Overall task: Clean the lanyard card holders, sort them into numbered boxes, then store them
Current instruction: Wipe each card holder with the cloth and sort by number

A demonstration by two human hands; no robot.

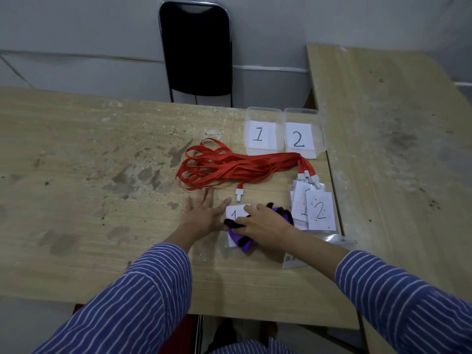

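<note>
Card holder point(233, 213) flat, boxes point(264, 131) upright

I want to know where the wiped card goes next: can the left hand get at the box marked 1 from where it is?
Probably yes. The left hand lies flat on the table; only the red lanyards lie between it and box 1, low enough to reach over.

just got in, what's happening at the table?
A person is wiping a card holder marked 1 with a purple cloth under the right hand, while the left hand lies flat beside it. More holders on red lanyards wait at right. Boxes 1 and 2 look empty.
</note>
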